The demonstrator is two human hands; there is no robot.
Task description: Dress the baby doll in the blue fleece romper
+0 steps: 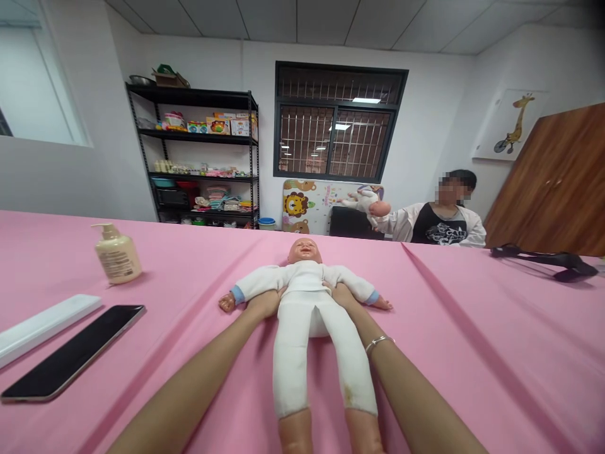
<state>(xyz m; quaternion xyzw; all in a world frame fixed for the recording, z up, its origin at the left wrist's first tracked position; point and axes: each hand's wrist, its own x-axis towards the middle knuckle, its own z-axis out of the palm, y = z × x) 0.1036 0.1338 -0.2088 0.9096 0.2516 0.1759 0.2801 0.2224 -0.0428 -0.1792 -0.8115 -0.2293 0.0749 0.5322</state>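
- The doll (307, 296) lies on its back mid-table on the pink cover (472, 328), feet nearest, head far.
- The left hand (265, 304) and right hand (341, 295) clasp its torso from either side under the arms, fingers tucked beneath.
- With only the trunk gripped, the loose white suit could slide and the legs flop.
- Near left lies a phone (70, 353), with a pump bottle (117, 255) farther back; a wide elbow could knock either.

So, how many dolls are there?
2. One doll lies on the table, held by left hand and right hand; a second doll, by the seated person behind. Others may hide.
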